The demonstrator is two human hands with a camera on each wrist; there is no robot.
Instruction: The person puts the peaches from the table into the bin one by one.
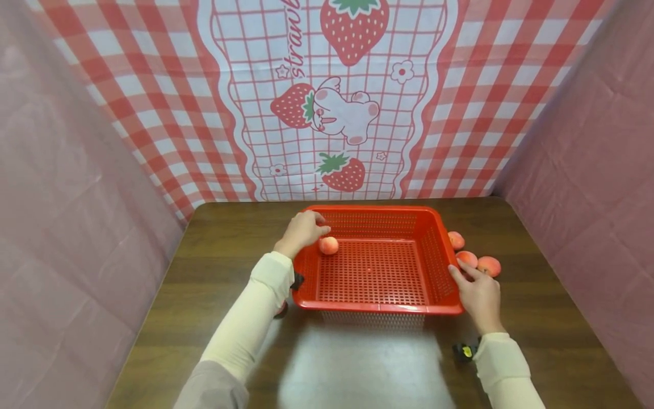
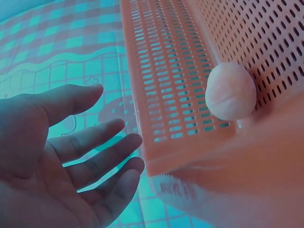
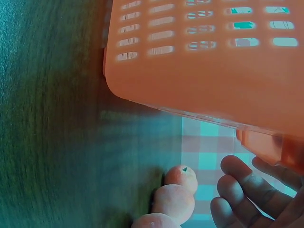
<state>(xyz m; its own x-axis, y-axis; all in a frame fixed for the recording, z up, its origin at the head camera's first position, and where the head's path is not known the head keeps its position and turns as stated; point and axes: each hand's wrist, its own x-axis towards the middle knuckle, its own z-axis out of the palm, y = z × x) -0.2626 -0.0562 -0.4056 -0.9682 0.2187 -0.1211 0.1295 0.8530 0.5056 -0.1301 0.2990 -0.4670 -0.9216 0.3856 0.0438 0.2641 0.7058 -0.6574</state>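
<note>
- Red plastic basket (image 1: 378, 308): rectangular, glossy, slotted walls, gridded floor; on the wooden table (image 1: 214, 272), toward its back edge.
- Single peach (image 1: 329, 245): cream blushed pink, inside near the left wall.
- Left hand (image 1: 301, 230): by the left rim, fingers loosely spread, holding nothing.
- Right hand (image 1: 480, 294): lightly grips the right rim, fingers bent outside it.
- Three peaches (image 1: 489, 266) crowd that side; strawberry-print cloth (image 1: 403, 125) hangs behind.

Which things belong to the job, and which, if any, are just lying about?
Job, apparently: red perforated plastic basket; round orange-pink peach inside; three similar peaches at its right.
Background: red-white checked fabric backdrop; brown wood-grain table.
</note>
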